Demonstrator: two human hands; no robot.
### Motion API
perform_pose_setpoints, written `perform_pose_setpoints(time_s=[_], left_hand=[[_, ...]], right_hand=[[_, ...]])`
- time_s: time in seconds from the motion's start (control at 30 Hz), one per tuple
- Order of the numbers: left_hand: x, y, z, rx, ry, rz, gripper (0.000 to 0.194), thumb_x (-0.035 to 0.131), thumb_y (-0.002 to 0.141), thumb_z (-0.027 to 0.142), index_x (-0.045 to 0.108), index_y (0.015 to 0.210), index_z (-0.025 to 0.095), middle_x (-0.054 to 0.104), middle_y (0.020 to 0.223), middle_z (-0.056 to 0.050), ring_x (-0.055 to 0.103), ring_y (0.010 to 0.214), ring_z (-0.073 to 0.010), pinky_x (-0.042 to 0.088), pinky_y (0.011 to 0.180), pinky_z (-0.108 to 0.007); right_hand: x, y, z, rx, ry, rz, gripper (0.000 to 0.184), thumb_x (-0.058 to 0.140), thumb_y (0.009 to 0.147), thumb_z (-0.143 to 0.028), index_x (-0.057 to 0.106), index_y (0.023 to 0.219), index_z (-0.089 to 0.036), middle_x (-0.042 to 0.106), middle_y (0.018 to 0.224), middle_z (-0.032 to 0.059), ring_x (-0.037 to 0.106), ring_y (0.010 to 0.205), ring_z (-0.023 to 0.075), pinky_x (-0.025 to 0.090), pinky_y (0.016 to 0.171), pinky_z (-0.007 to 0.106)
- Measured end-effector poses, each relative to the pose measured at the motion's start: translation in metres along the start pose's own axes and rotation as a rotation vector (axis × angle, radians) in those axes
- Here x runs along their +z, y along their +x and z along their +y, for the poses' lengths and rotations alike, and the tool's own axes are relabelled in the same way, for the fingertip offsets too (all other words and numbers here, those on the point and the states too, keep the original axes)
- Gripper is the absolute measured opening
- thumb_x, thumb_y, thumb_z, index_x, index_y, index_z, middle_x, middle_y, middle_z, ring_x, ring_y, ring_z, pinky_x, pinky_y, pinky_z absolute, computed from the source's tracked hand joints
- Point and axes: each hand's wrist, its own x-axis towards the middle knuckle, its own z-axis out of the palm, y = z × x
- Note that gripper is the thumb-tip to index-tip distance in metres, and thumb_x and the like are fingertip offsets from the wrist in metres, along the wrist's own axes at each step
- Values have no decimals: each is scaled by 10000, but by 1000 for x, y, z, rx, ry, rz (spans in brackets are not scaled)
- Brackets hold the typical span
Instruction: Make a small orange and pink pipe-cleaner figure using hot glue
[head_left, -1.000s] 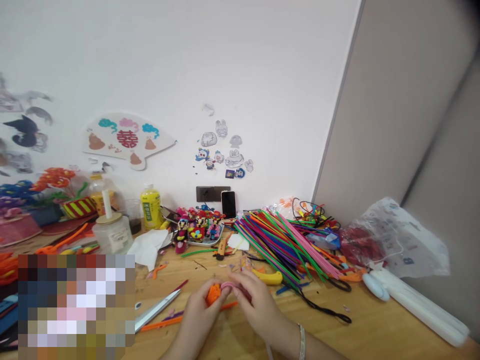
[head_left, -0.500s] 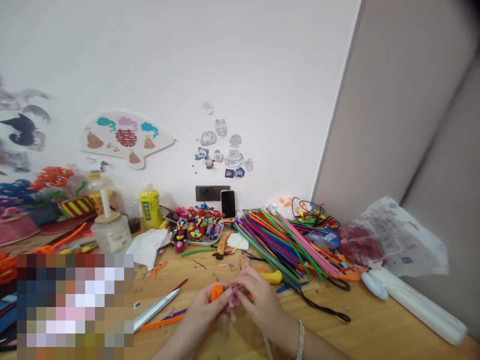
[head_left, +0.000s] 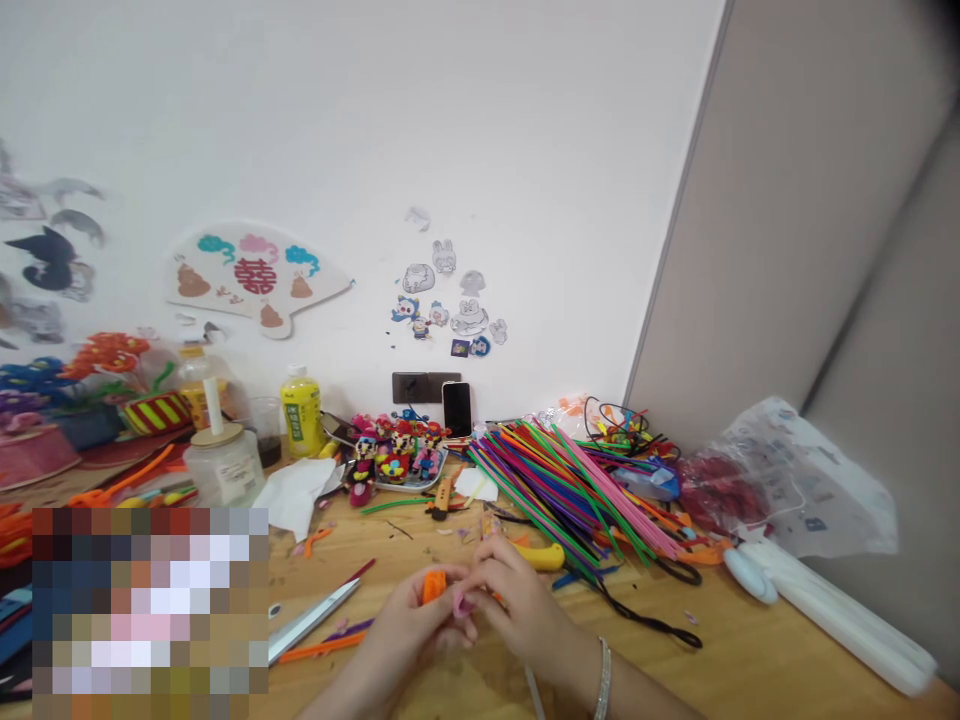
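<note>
At the front of the desk my two hands meet. My left hand (head_left: 409, 618) is closed, with a small bright orange piece (head_left: 433, 586) showing between thumb and fingers; it looks like bent pipe cleaner. My right hand (head_left: 521, 605) is closed at the fingertips on a pink curled strip (head_left: 460, 602), which forms a small loop between the hands. A bit of orange also shows by the right fingers. A thin pale strip (head_left: 534, 692) hangs below the right wrist. Just beyond the right hand lies a tool with a yellow handle (head_left: 546, 556).
A pile of colourful pipe cleaners (head_left: 559, 490) spreads to the right behind my hands. Scissors (head_left: 319, 615) lie left. Further back are small dolls (head_left: 397, 460) on a tray, a phone (head_left: 457, 410), a yellow bottle (head_left: 301, 412) and a glass jar (head_left: 223, 470). The left foreground is pixelated.
The fingers of my right hand have shifted slightly, and the pink loop has turned and moved a little left. My left fingers now show more beneath it.
</note>
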Motion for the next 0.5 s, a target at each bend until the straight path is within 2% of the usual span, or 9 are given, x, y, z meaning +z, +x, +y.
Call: perform_pose_setpoints(time_s=[0.13, 0.33, 0.5], left_hand=[[-1, -2, -1, -39, -32, -76, 203, 682, 672, 254, 603, 803, 120, 589, 619, 13, 519, 524, -59, 411, 551, -189], [-6, 1, -6, -5, -73, 13, 243, 693, 640, 352, 550, 677, 159, 499, 551, 65, 431, 477, -46, 325, 485, -168], [-6, 2, -8, 40, 88, -24, 289, 656, 661, 394, 555, 814, 170, 500, 575, 67, 379, 484, -57, 284, 485, -177]], right_hand=[[-1, 1, 4, -24, 46, 0, 138, 480, 839, -210, 611, 798, -192, 450, 829, 15, 476, 816, 132, 411, 733, 259], [0, 1, 1, -15, 87, -10, 135, 543, 799, -319, 580, 832, -194, 467, 840, 15, 479, 825, 144, 407, 742, 280], [4, -1, 1, -24, 25, -33, 97, 547, 799, -271, 547, 760, -182, 485, 828, 14, 483, 800, 133, 398, 708, 253]])
